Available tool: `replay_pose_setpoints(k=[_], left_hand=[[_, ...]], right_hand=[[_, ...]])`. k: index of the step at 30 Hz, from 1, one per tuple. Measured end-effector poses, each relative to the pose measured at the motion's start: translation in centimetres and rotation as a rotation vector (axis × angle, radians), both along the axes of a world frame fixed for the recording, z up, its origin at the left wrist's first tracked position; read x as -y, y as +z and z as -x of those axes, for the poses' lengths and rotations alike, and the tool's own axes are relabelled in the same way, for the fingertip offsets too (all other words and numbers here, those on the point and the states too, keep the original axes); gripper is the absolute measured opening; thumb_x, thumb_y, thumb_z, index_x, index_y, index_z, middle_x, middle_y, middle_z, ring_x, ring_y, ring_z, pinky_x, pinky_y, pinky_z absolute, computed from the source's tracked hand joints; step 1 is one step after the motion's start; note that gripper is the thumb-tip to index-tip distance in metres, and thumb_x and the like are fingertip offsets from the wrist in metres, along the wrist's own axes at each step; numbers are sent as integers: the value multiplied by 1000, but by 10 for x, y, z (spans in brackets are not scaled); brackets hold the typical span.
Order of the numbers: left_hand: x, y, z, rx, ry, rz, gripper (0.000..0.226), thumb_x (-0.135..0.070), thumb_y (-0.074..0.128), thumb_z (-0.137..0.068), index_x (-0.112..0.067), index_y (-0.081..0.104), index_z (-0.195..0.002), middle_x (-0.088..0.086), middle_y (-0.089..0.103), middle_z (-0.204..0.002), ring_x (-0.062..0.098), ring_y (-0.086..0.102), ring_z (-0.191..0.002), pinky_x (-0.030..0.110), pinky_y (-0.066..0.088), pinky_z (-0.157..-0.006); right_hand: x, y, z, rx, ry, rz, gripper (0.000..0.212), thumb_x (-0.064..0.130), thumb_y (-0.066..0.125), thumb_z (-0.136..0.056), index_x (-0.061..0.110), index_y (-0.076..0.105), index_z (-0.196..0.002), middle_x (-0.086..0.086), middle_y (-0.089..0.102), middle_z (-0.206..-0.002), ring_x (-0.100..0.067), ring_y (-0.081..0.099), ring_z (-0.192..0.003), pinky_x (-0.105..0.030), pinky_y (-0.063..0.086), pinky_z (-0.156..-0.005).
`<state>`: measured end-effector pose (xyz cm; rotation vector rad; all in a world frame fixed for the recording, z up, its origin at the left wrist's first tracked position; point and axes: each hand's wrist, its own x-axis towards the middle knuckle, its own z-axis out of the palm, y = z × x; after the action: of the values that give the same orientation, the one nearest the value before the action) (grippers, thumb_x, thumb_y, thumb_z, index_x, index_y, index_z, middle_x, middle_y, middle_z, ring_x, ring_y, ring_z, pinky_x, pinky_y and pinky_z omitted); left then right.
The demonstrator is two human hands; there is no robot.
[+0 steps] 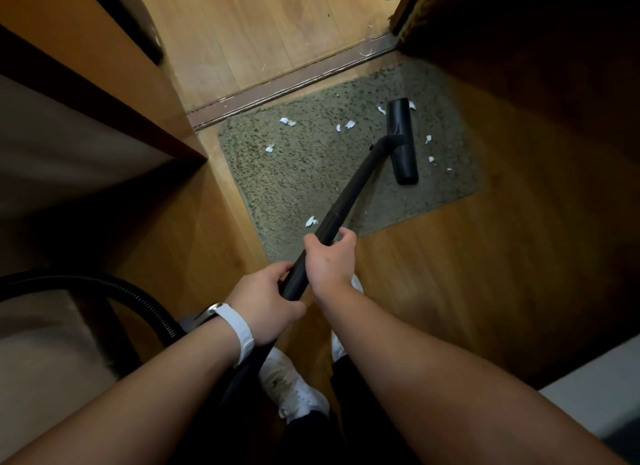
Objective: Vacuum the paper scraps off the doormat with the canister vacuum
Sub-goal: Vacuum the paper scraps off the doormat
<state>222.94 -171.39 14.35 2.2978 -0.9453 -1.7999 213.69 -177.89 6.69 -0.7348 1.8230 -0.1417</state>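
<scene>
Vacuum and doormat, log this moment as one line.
left hand and right hand: both gripping wand | floor head: on doormat | paper scraps: remaining

Doormat [294, 173] on wooden floor [450, 274]

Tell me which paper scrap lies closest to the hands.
The lone paper scrap at the doormat's near edge, just left of the wand, above the right hand. All other scraps lie farther up by the floor nozzle.

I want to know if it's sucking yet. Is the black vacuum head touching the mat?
Touching. In the head view the vacuum head lies flat on the doormat, with no gap showing beneath it, among the paper scraps.
</scene>
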Motion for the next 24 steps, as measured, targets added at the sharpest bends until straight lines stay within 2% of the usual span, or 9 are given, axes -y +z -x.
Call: replay_pose_setpoints(k=[4,7,9,11,13,16,21,24], left_hand=[[17,-4,12,-24,30,5,57,-23,68,-70,-38,53,-123,-5,67,-81,17,67,-64,35,59,-63],[32,-7,21,-49,37,7,50,-21,66,-73,-39,54,-117,-1,68,-78,19,67,-63,31,57,-56],[41,-8,27,-65,36,12,44,-19,66,-75,-38,55,-113,3,69,-80,23,67,-65,31,54,-54],[49,-9,33,-69,37,19,39,-19,65,-76,-35,57,-110,5,69,-82,25,66,-67,34,54,-56],[55,-10,38,-70,34,26,38,-19,65,-76,-35,57,-110,5,69,-81,25,66,-66,32,52,-54],[61,-13,45,-70,21,31,36,-20,65,-75,-35,58,-107,4,68,-77,26,65,-64,30,49,-50],[67,-17,54,-78,7,30,34,-21,64,-77,-37,56,-106,7,67,-75,24,61,-57,30,49,-50],[67,-17,57,-66,-2,40,33,-21,64,-77,-36,57,-106,6,67,-74,27,62,-59,31,50,-50]], right_hand=[[19,-3,13,2,-8,9,52,32,68,-83,29,40,-126,-4,65,-114,-21,67,-94,-31,50,-75],[33,-3,19,-19,5,17,51,37,68,-78,32,40,-120,-5,65,-113,-22,67,-94,-40,56,-84],[41,-3,22,-35,8,31,55,45,65,-69,33,40,-116,-4,66,-111,-23,66,-97,-46,55,-91],[48,-4,26,-51,14,35,58,50,63,-63,34,40,-115,-5,66,-111,-25,66,-98,-48,54,-93],[56,-4,31,-45,15,31,60,46,65,-68,31,41,-121,-5,66,-113,-25,66,-97,-47,54,-92],[64,-5,42,-42,12,36,57,37,68,-79,28,41,-129,-5,66,-114,-23,66,-95,-40,55,-85],[70,-7,50,-29,10,38,48,36,66,-81,32,39,-121,-6,67,-112,-22,67,-91,-40,55,-80],[70,-6,54,1,-14,37,51,34,66,-83,29,41,-127,-6,67,-112,-20,66,-89,-32,49,-68]])
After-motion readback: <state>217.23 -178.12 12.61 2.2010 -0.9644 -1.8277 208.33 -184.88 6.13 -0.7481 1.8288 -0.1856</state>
